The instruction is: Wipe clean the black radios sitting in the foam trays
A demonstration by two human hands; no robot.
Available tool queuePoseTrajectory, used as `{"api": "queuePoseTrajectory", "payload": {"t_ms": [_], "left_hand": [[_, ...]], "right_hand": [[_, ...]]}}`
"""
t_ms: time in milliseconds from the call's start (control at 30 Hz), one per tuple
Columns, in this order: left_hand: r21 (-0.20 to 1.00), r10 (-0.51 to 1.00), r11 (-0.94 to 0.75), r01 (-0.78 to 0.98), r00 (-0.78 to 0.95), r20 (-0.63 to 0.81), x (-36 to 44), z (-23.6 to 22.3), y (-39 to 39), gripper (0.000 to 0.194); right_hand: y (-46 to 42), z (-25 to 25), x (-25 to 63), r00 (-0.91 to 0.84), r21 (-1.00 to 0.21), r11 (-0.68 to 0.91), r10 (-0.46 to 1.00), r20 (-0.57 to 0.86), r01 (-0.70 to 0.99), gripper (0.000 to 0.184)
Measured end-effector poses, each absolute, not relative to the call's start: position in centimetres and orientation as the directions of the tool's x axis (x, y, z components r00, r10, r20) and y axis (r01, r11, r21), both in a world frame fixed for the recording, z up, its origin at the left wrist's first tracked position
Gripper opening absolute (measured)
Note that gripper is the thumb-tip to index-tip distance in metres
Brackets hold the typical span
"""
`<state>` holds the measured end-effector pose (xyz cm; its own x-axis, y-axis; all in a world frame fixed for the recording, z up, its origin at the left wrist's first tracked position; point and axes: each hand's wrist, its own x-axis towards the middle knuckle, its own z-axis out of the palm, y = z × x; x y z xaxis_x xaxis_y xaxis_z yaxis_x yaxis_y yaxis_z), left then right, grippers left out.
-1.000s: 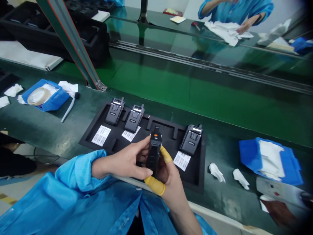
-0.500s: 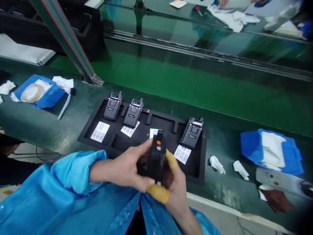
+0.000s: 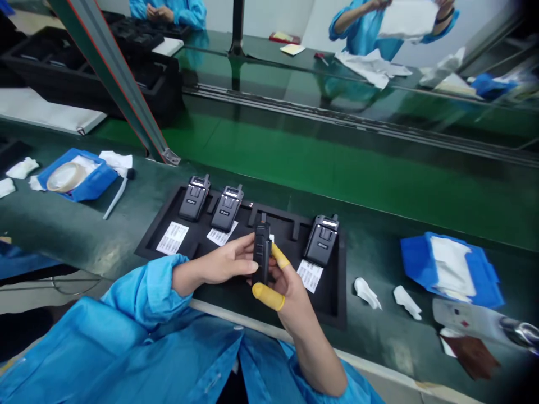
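Note:
Between my two hands stands a black walkie-talkie (image 3: 261,249), upright, its narrow side with buttons facing me. My left hand (image 3: 229,261) grips it from the left, thumb across its side. Yellow finger cots cover the thumb and a finger of my right hand (image 3: 286,286), which holds it from the right. Below lies a black foam tray (image 3: 168,199). In it rest three more walkie-talkies: one at the left (image 3: 194,199), another beside it (image 3: 227,209) and one at the right (image 3: 322,241). White barcode labels (image 3: 172,238) lie by them; one behind my hands is mostly hidden.
Blue bins with white wipes stand left (image 3: 99,182) and right (image 3: 415,258). Crumpled wipes (image 3: 366,293), a clear bottle (image 3: 467,317) and a brown cloth (image 3: 474,356) lie at right. A slanted metal post (image 3: 122,84) rises at left. Co-workers in blue (image 3: 366,33) sit across.
The walkie-talkie has turned: its top end with the orange button faced me before, now its long side shows. Both hands have moved slightly away from my body. The view has tilted up.

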<state>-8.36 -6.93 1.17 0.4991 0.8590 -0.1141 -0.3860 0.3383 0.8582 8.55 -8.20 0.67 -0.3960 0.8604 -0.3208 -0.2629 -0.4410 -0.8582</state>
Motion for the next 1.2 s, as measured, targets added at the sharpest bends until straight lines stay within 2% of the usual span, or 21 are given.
{"api": "queuePoseTrajectory", "payload": {"t_ms": [333,900,1067,1200], "left_hand": [[0.749,0.851,0.389,-0.536,0.52,-0.071,-8.6,1.1,-7.5,0.061],[0.817,0.86,0.369,-0.443,0.495,-0.12,-7.9,3.0,-8.2,0.064],[0.839,0.861,0.344,-0.421,0.498,-0.103,-7.8,3.6,-8.6,0.061],[0.86,0.871,0.314,-0.403,0.483,-0.092,-7.6,3.7,-9.0,0.065]], "right_hand": [[-8.7,1.4,8.4,-0.4,-0.855,-0.461,0.849,-0.347,-0.237,0.092],[-9.7,1.2,8.6,-0.415,-0.904,-0.327,0.888,-0.195,-0.275,0.087],[-10.1,1.9,8.8,-0.442,-0.905,-0.323,0.879,-0.178,-0.278,0.083],[-10.3,2.3,8.9,-0.445,-0.888,-0.335,0.879,-0.173,-0.315,0.084]]}}
